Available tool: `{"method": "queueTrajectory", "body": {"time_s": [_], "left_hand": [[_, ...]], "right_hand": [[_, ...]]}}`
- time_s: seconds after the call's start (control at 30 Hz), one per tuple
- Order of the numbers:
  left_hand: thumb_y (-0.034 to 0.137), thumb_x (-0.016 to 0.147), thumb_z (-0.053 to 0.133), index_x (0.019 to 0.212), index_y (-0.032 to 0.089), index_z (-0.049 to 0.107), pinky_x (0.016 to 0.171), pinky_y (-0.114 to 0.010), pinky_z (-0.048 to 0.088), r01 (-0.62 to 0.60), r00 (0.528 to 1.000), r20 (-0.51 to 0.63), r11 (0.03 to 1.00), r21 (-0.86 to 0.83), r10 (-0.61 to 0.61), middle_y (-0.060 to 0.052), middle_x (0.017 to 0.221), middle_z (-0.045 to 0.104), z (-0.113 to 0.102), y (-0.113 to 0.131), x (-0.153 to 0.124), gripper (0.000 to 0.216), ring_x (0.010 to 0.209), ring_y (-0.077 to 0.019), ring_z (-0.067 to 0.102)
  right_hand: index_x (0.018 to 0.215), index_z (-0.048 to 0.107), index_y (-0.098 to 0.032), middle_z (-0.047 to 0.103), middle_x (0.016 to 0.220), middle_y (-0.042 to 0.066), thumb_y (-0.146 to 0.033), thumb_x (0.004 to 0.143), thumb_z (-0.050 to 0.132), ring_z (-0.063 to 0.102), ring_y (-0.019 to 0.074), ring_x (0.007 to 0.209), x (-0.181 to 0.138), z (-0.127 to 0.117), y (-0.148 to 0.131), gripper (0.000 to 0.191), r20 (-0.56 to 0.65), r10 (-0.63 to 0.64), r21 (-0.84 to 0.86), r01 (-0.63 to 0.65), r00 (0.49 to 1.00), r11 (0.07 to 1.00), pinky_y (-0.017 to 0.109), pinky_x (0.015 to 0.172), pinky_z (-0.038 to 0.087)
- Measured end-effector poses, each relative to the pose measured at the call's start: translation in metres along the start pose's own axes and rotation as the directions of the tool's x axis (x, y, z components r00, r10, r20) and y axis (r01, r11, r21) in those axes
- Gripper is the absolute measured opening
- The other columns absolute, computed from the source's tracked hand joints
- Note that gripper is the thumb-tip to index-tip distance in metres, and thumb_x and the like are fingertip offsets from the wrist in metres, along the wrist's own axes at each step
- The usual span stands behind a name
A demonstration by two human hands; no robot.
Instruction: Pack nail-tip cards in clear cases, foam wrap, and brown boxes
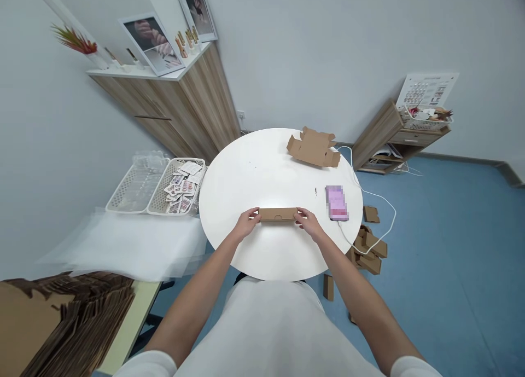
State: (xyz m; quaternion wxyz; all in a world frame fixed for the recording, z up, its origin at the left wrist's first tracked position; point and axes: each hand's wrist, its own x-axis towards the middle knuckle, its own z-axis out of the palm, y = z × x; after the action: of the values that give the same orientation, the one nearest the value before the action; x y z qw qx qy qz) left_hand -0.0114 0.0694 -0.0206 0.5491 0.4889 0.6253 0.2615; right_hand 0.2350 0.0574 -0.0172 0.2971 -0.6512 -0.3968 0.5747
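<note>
Cardboard box sits low over the near part of the round white bench. The left grip is closed on one end and the right grip on the other. A phone lies near the right grip.

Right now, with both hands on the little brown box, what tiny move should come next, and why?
Probably a gentle squeeze inward at both ends. The left hand and right hand each pinch one end of the brown box, which lies flat on the white table and looks folded shut, so pressing may seat its flaps.
</note>
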Motion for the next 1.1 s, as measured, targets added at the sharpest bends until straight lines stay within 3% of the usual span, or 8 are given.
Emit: {"method": "queueTrajectory", "body": {"time_s": [0.17,0.37,0.57,0.8,0.9,1.1], "left_hand": [[0.026,0.07,0.055,0.11,0.023,0.051,0.068,-0.026,0.045,-0.06,0.996,-0.065,0.998,0.002,0.06,-0.007,0.108,0.054,0.002,-0.008,-0.012,0.04,0.083,-0.0151,0.059],[0.04,0.072,0.053,0.111,0.015,0.048,0.07,-0.029,0.044,-0.018,0.991,-0.129,0.998,0.056,0.025,-0.005,0.081,0.062,0.004,-0.039,-0.026,0.046,0.078,-0.0162,0.058],[0.027,0.072,0.05,0.108,0.017,0.053,0.064,-0.027,0.042,-0.087,0.996,0.04,0.956,0.279,0.079,-0.001,0.07,0.059,0.006,-0.062,-0.039,0.037,0.065,-0.0142,0.056],[0.029,0.076,0.046,0.112,0.017,0.049,0.067,-0.028,0.042,-0.231,0.973,0.139,0.85,0.474,0.186,-0.007,0.084,0.056,-0.003,-0.067,-0.053,0.038,0.07,-0.0162,0.055],[0.036,0.075,0.048,0.119,0.014,0.042,0.067,-0.029,0.042,-0.214,0.977,0.126,0.849,0.482,0.174,-0.008,0.089,0.055,-0.009,-0.073,-0.05,0.05,0.07,-0.0163,0.054],[0.039,0.074,0.05,0.119,0.017,0.044,0.066,-0.028,0.042,-0.229,0.97,0.175,0.882,0.413,0.171,-0.005,0.086,0.055,-0.013,-0.081,-0.052,0.051,0.07,-0.0152,0.054]], "right_hand": [[0.108,0.052,-0.023,0.055,0.106,0.005,-0.043,0.068,0.055,0.053,0.0174,0.093,-0.015,0.007,0.009,0.045,-0.062,-0.083,0.032,0.085,0.995,0.996,0.028,0.073,0.044],[0.091,0.054,-0.018,0.059,0.096,0.007,-0.046,0.071,0.05,0.055,0.0171,0.087,-0.035,0.03,0.04,0.035,-0.164,-0.116,0.027,0.122,0.98,0.992,0.028,0.074,0.043],[0.102,0.048,-0.019,0.06,0.086,0.004,-0.029,0.065,0.055,0.058,0.0164,0.076,-0.056,0.053,0.071,0.039,-0.231,-0.005,-0.084,-0.015,0.973,0.996,0.028,0.067,0.045],[0.115,0.045,-0.019,0.054,0.097,0.005,-0.027,0.068,0.05,0.053,0.0136,0.07,-0.08,0.075,0.081,0.048,-0.286,-0.075,-0.303,-0.015,0.955,0.953,0.029,0.07,0.043],[0.117,0.046,-0.02,0.053,0.095,0.004,-0.034,0.067,0.054,0.051,0.0128,0.066,-0.089,0.078,0.084,0.053,-0.272,-0.067,-0.369,-0.04,0.96,0.929,0.029,0.071,0.041],[0.118,0.044,-0.023,0.055,0.093,0.002,-0.038,0.069,0.053,0.053,0.0162,0.08,-0.1,0.081,0.084,0.052,-0.35,-0.005,-0.283,-0.101,0.937,0.954,0.027,0.071,0.04]]}}
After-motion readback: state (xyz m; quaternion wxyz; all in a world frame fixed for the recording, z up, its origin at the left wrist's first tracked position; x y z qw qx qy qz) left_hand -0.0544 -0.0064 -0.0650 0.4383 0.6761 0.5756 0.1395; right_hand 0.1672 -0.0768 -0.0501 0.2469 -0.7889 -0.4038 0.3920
